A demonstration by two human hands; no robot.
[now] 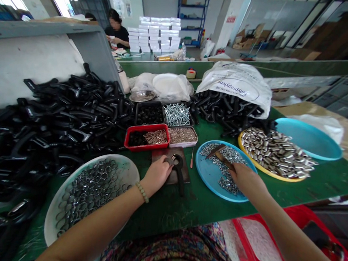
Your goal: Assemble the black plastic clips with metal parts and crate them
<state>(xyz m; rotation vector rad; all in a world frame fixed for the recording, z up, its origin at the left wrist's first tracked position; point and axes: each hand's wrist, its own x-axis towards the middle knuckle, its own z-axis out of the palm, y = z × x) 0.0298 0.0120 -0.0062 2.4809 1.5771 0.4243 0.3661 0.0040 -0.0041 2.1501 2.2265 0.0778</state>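
My left hand (157, 174) is closed around the top of a black plastic handle part (179, 172) that lies on a small dark board (162, 154) on the green table. My right hand (244, 179) reaches into a blue plate (209, 175) of small metal washers, its fingers closed on a thin dark stick-like tool (219, 154). A white bowl of metal rings (91, 188) sits just left of my left forearm.
A big heap of black handles (56, 112) fills the left. Small trays of screws and parts (162, 125) stand behind the board. A yellow plate of metal sleeves (274, 151), an empty blue plate (310, 138) and a white sack of handles (235, 91) are right. Another person (117, 30) works far back.
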